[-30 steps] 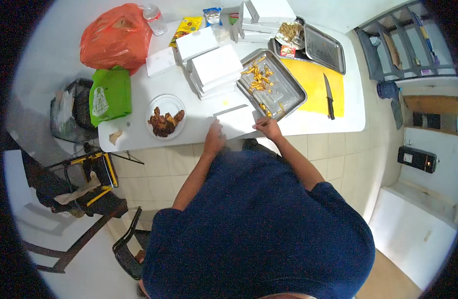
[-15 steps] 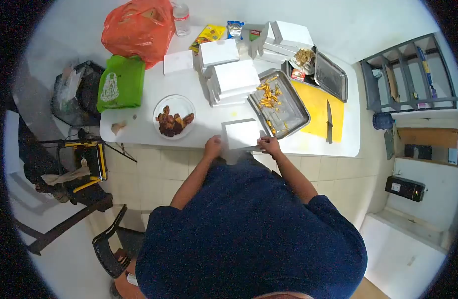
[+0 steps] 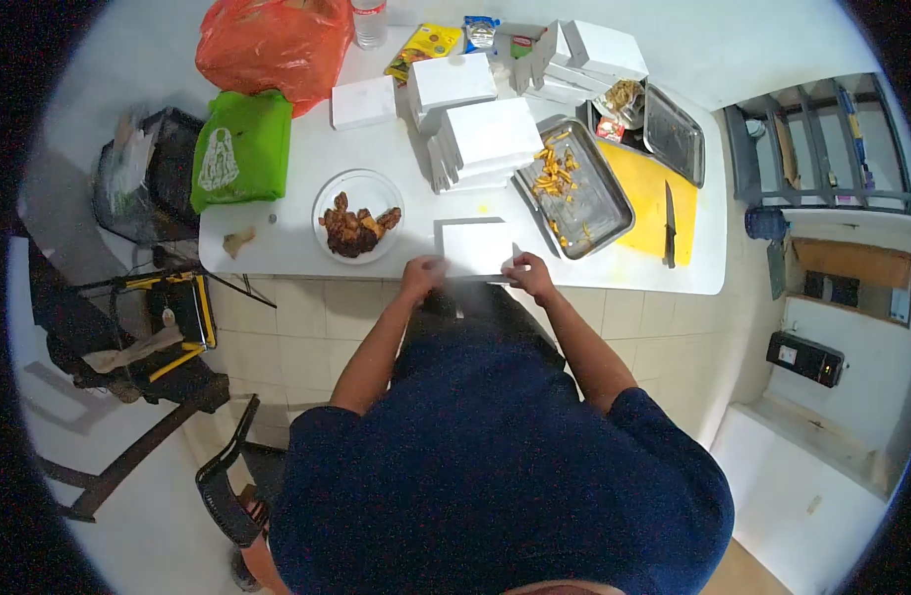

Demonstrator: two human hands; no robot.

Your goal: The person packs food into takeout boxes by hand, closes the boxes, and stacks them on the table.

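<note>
At the near edge of the desk (image 3: 287,243), a white box (image 3: 477,246) sits between the left hand (image 3: 424,275) and the right hand (image 3: 528,273), each grip pinching its near corner, at eight and four o'clock. From it, stacked boxes (image 3: 490,134) stand at twelve, the tray of fries (image 3: 599,198) at two, the plate of meat (image 3: 376,186) near ten.

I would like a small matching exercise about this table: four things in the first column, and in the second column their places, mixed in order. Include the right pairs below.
Things
1. knife
2. nearest white box
3. fries
4. meat pieces

Places
A. on the round plate
B. in the metal tray
C. on the yellow board
D. between the left hand and the right hand

Right pairs: 1-C, 2-D, 3-B, 4-A
</note>
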